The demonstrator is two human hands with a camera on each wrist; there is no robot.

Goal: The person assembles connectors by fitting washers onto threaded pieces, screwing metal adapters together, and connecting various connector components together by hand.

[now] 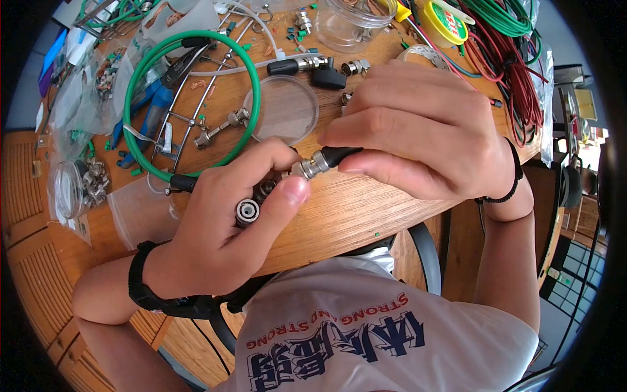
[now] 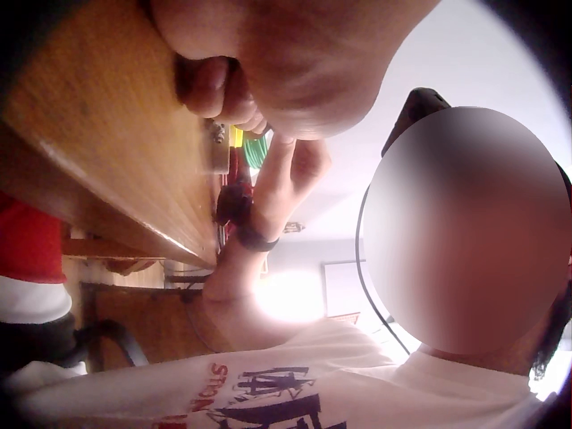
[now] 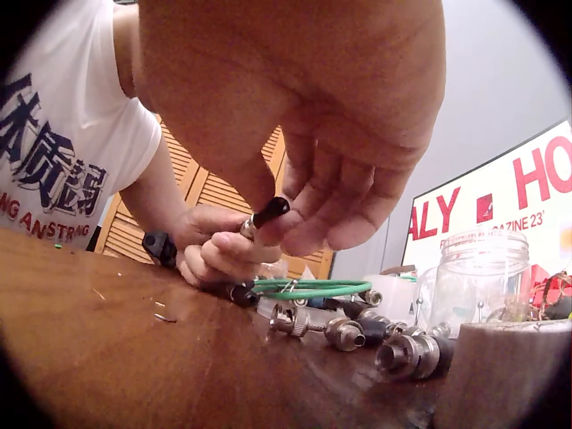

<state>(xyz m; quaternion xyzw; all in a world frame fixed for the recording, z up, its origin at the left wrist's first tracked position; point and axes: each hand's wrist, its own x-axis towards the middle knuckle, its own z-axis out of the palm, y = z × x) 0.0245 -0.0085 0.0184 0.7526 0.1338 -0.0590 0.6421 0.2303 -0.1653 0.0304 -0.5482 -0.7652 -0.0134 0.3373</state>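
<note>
From where I watch, the silver plug (image 1: 310, 166) sits between the two hands, above the near edge of the table (image 1: 366, 206). The left hand (image 1: 212, 228) pinches its metal body between thumb and fingers, with a round socket (image 1: 248, 210) tucked lower in the same grip. The right hand (image 1: 424, 130) has the black boot (image 1: 341, 155) pressed between thumb and forefinger; boot and plug meet end to end, but I cannot tell how firmly they are joined. My left wrist view shows neither piece.

Left of the hands lie a green cable loop (image 1: 257, 98) and blue pliers (image 1: 157, 111); on the far side are a clear lid (image 1: 287, 108) and a jar (image 1: 356, 29), with red cables (image 1: 522, 98) far right.

I judge the plug small, rigid and fairly dense for its size, its smooth metal apt to roll under a fingertip. I'd take it around the widest ring, square across. The boot looks lighter, perhaps slightly yielding and grippier; I'd hold it close to the metal, since pressure out at the tip could tilt the joint. Nothing here looks fragile to me, only easy to drop.
</note>
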